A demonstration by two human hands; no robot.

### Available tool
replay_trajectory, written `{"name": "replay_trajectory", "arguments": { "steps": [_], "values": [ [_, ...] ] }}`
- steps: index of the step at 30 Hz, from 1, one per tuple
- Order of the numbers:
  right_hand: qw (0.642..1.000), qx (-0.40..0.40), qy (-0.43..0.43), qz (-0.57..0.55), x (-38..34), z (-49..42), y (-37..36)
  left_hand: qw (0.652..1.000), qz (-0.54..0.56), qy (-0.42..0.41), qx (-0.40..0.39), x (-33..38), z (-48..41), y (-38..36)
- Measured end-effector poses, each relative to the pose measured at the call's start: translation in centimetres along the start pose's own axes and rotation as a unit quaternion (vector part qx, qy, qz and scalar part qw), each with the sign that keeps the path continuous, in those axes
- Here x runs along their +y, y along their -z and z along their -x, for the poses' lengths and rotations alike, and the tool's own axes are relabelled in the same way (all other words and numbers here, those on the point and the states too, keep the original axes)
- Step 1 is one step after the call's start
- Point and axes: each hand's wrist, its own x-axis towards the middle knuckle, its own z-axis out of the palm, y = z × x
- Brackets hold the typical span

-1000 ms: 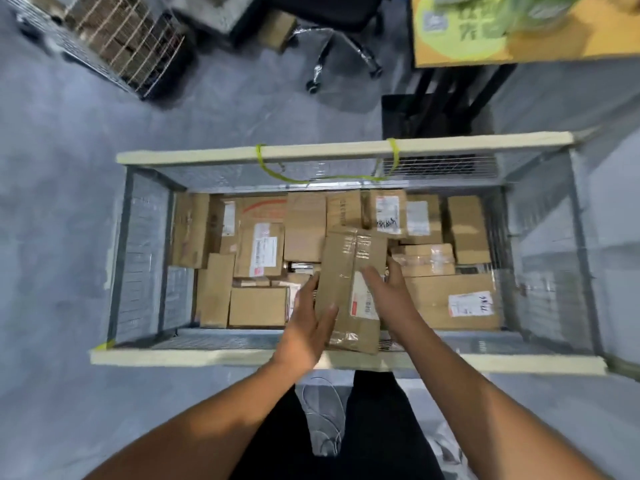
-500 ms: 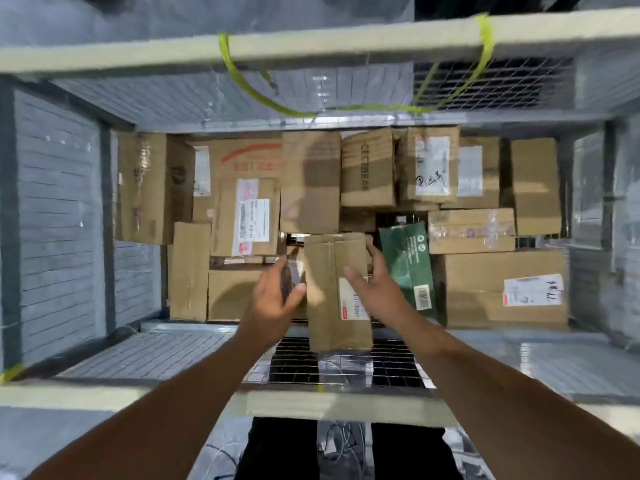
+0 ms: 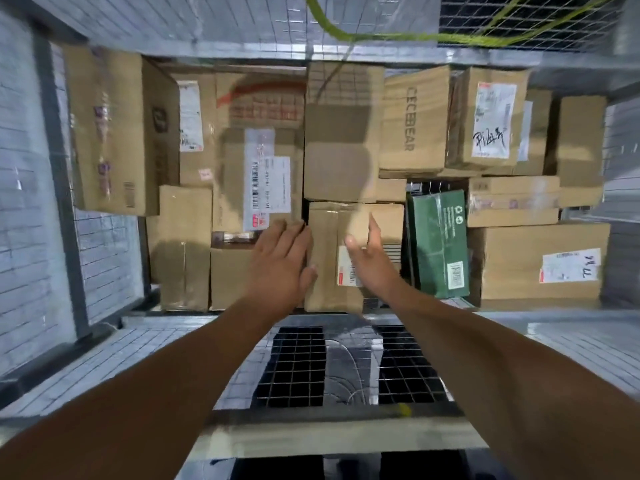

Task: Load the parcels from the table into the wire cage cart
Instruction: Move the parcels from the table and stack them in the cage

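I'm easing the taped parcel (image 3: 330,225) mid-frame flush beside the green box (image 3: 438,244), left hand (image 3: 277,263) flat against its side, right hand (image 3: 367,263) open.

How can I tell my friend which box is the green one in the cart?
Look into the wire cage cart, at the row nearest the person. Just right of the right hand stands the green box, with a white barcode sticker low down. It alone is green; its neighbours are brown cardboard.
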Motion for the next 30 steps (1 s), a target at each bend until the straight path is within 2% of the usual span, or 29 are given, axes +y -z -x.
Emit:
{"name": "replay_trajectory", "arguments": {
  "steps": [3, 6, 9, 11, 14, 17, 22, 27, 30],
  "values": [
    [1.0, -0.01, -0.005, 0.002, -0.1, -0.9, -1.0, 0.999, -0.035, -0.018, 0.009, -1.1, -0.1, -0.1],
    [0.999, 0.009, -0.039, 0.019, 0.0, -1.7, -1.1, 0.998, -0.046, -0.029, -0.02, -1.8, -0.2, 0.7],
    [0.996, 0.041, -0.083, 0.02, -2.7, 1.5, 0.5, 0.997, -0.057, -0.027, -0.046, -1.1, 0.3, 3.0],
    [0.992, 0.048, -0.095, 0.064, -3.8, 3.7, 2.4, 0.996, -0.061, -0.022, -0.053, 0.2, 0.5, 5.4],
    [0.983, 0.045, -0.052, 0.169, -5.7, 7.8, 5.6, 0.995, -0.077, -0.02, -0.057, 3.1, 0.8, 8.8],
    [0.973, 0.07, -0.019, 0.218, -7.6, 12.5, 9.3, 0.997, -0.043, -0.041, -0.043, 6.9, 1.6, 12.1],
    [0.954, 0.203, 0.02, 0.218, -7.0, 23.0, 14.3, 0.993, -0.028, -0.104, -0.049, 15.6, 3.7, 16.6],
    [0.94, 0.321, -0.024, 0.11, -1.3, 35.8, 15.3, 0.974, -0.023, -0.217, -0.05, 25.9, 8.5, 18.4],
    [0.909, 0.414, -0.049, 0.015, 3.8, 44.9, 15.1, 0.957, -0.062, -0.279, -0.052, 33.1, 14.0, 18.6]
  ]
}}
